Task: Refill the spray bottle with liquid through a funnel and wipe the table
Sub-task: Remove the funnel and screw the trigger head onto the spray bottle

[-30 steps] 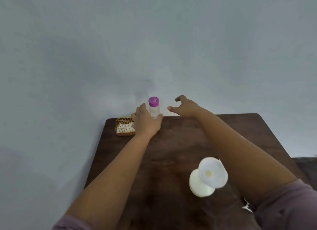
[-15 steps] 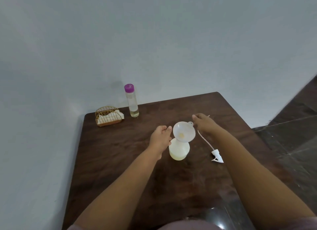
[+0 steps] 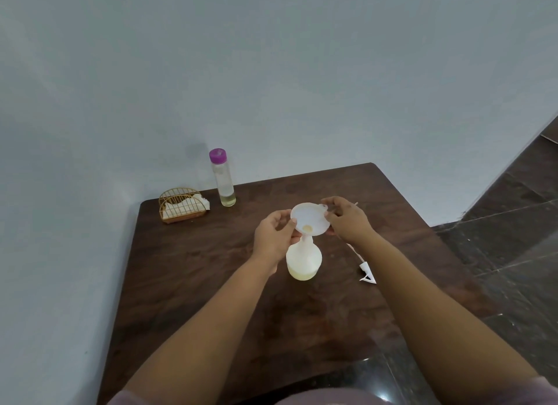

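Note:
A white spray bottle body [image 3: 303, 261] stands mid-table with pale yellow liquid at its bottom. A white funnel [image 3: 309, 219] sits in its neck, a little liquid in its bowl. My left hand [image 3: 273, 238] holds the funnel's left rim and the bottle neck. My right hand [image 3: 347, 219] pinches the funnel's right rim by its tab. The spray head with its tube [image 3: 363, 268] lies on the table to the right of the bottle. A tall clear bottle with a purple cap [image 3: 222, 178] stands at the back, nearly drained.
A gold wire holder with white napkins [image 3: 182, 205] sits at the back left corner of the dark wooden table [image 3: 193, 284]. A pale wall runs behind and to the left. Dark tiled floor lies to the right.
My left hand left the purple-capped bottle at the back and both hands came to the funnel, now gripping its rim from either side. The camera view shifted back and down.

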{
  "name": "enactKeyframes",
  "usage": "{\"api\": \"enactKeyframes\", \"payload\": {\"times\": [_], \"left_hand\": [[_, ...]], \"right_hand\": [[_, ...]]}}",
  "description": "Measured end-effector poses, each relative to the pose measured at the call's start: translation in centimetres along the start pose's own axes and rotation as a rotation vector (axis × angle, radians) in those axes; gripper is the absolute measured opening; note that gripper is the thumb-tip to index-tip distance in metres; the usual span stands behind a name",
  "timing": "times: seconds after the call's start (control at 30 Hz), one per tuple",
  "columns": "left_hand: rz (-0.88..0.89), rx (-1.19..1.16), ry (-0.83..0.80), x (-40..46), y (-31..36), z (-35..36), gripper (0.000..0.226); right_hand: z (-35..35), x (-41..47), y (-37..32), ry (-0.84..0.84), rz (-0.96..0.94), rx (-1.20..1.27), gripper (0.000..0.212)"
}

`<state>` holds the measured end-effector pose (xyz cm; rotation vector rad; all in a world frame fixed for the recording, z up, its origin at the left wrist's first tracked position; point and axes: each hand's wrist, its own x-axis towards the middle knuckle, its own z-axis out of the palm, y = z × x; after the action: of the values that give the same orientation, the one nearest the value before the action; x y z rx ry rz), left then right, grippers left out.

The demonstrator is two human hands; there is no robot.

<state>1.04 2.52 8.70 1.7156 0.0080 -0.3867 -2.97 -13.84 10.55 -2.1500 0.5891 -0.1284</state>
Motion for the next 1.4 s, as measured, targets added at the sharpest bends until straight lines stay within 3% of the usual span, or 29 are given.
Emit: {"api": "enactKeyframes", "payload": {"times": [0.3,0.67,1.4], "left_hand": [[-0.036,0.069,0.002,0.3,-0.7,-0.6,0.03],[-0.012,0.348,-0.124,0.1,-2.4,0.4,0.041],[-0.014,0.418,-0.161,0.9,-2.9,1.0,0.043]], "right_hand": [[0.2,-1.0,0.2,0.152,-0.227,-0.16,0.034],[0.3,-1.5,0.3,0.145,-0.25,-0.182,0.035],[0.2,-1.8,-1.2,0.146,-0.22,-0.177,0.058]]}}
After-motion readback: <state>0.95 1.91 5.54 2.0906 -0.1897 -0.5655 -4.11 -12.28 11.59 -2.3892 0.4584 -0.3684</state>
